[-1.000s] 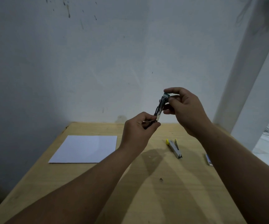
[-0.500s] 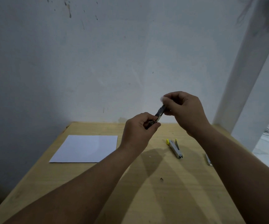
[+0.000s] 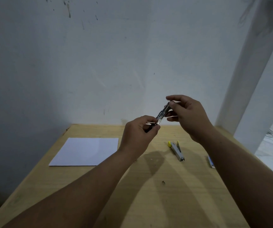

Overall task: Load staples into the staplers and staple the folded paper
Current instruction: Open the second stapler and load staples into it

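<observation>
Table [image 3: 173, 203] near, bare wood | left hand [image 3: 137, 134] pinches stapler [image 3: 162, 113] low end | long axis slants up-right to right hand [image 3: 188, 116], fingertips gripping top end | yellow stapler [image 3: 176, 150] and paper [image 3: 86, 151] lie beyond, untouched.

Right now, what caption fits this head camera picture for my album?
Both hands, left and right, hold a stapler above the table, paper and another stapler below.

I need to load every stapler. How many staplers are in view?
2. One stapler is held in the air between the left hand and right hand; a yellow-tipped stapler lies on the table. The right arm may hide others.
</observation>
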